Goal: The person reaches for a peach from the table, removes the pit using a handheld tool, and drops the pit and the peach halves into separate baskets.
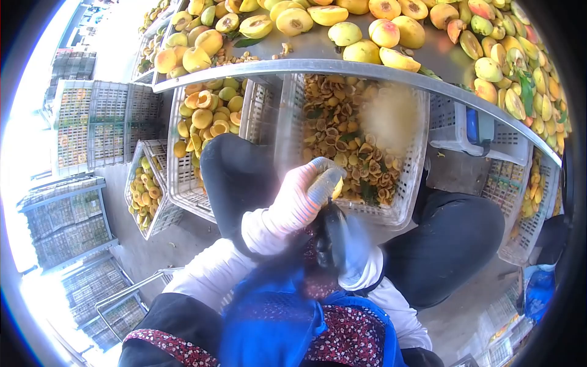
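Observation:
My left hand, in a striped glove, is closed round a piece of yellow fruit, only a bit of which shows at the fingertips. My right hand is low and close beside it, blurred by motion, with a dark object at its fingers that I cannot make out clearly. Both hands are above my lap, in front of a white crate holding many brown-yellow scraps.
A metal table with whole and halved fruit crosses the top. A crate of halved fruit stands left of my knee, a smaller one beyond it. Stacked crates line the far left; more crates are at right.

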Tool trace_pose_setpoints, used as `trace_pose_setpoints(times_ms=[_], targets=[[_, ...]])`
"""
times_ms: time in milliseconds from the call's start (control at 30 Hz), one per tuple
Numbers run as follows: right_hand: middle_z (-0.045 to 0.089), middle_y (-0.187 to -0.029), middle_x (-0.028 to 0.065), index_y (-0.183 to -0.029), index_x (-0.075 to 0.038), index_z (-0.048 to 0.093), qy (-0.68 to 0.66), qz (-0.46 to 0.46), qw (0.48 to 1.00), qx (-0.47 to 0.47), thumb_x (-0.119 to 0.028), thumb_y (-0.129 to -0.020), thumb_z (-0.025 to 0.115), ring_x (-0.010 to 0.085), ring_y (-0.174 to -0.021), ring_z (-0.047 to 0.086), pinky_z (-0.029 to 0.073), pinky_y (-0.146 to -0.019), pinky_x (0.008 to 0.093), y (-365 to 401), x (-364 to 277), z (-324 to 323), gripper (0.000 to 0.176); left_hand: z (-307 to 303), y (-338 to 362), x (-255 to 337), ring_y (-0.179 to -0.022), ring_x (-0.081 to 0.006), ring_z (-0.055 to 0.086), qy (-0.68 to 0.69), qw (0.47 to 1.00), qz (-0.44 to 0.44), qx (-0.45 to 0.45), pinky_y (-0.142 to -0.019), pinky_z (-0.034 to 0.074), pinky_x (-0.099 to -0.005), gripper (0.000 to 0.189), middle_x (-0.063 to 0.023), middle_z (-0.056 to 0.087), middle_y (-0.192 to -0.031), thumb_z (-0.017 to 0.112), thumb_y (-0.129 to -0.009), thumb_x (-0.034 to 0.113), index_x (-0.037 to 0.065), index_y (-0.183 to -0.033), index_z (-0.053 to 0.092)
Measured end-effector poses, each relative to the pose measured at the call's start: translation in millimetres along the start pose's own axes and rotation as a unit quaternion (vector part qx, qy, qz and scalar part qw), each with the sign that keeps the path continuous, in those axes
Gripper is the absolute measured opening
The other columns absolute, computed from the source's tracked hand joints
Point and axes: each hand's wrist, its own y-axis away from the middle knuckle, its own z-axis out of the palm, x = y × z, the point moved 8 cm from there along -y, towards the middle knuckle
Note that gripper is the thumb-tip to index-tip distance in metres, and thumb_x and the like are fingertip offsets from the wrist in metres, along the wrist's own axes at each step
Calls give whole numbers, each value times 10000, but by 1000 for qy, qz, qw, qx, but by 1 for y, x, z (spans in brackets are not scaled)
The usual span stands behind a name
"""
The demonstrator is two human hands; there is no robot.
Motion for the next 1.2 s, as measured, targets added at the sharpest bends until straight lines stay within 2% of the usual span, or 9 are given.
trace_pose_setpoints(times_ms=[233, 400, 533, 633, 733, 833, 967, 1100, 1200], targets=[[532, -627, 44, -897, -78, 548, -341, 247, 894, -150, -503, -953, 389, 148, -367, 408, 293, -305, 257, 12, 16, 26, 457, 7, 1, 18, -692, -52, 495, -56, 990, 128, 21, -633, 401, -195, 292, -5, 598, -817, 560, -917, 271, 14, -1046, 607], [459, -582, 15, -859, -89, 535, -277, 264, 919, -92, -545, -956, 335, 102, -366, 323, 248, -302, 232, 14, 9, 23, 507, 11, -2, 30, -704, -135, 586, -251, 942, 222, 0, -661, 469, -265, 252, -60, 627, -808, 536, -901, 207, 11, -1047, 598], [340, -549, -12, -873, -100, 534, -418, 270, 840, -216, -540, -959, 338, 86, -385, 277, 226, -311, 217, 17, 5, 34, 489, 18, -5, 38, -700, -148, 593, -322, 892, 308, -70, -670, 468, -260, 267, -51, 626, -796, 549, -889, 208, 21, -1077, 583], [360, -552, -8, -889, -98, 530, -424, 261, 845, -195, -530, -962, 345, 85, -382, 290, 237, -313, 211, 16, 0, 31, 475, 17, -7, 34, -713, -115, 572, -228, 942, 238, -59, -675, 459, -249, 269, -32, 618, -782, 581, -888, 232, 33, -1069, 585], [372, -556, -8, -901, -97, 527, -246, 239, 936, -80, -526, -963, 346, 83, -380, 303, 246, -315, 208, 11, 8, 11, 471, 16, -8, 35, -742, -90, 546, -257, 961, 49, -88, -691, 452, -243, 282, -29, 613, -812, 614, -884, 260, 45, -1065, 589], [381, -556, -8, -897, -91, 524, -246, 248, 932, -100, -525, -963, 347, 83, -376, 312, 249, -313, 209, 13, 5, 18, 473, 15, -7, 36, -754, -76, 528, -307, 948, 26, -76, -686, 445, -235, 285, -28, 600, -840, 620, -889, 272, 53, -1068, 591], [378, -597, -10, -936, -80, 542, -492, 255, 775, -302, -509, -977, 314, 72, -404, 309, 265, -342, 203, 25, 0, 45, 488, 17, -6, 13, -775, -68, 518, -75, 989, 106, -69, -707, 425, -230, 294, -5, 592, -826, 598, -914, 291, 27, -1044, 593], [405, -627, 24, -997, -87, 500, -509, 255, 763, -306, -550, -943, 341, 125, -458, 362, 299, -334, 279, 22, 3, 40, 493, 26, -5, 0, -756, -70, 535, 134, 989, 23, -51, -696, 422, -222, 376, -22, 607, -834, 554, -926, 363, 12, -1053, 596], [404, -611, 6, -943, -74, 498, -442, 153, 824, -318, -507, -976, 316, 71, -410, 345, 307, -342, 201, 25, -29, 42, 470, 9, -7, -25, -767, -112, 596, 218, 974, 2, 58, -716, 477, -256, 396, -45, 634, -850, 535, -925, 385, 13, -1041, 608]])
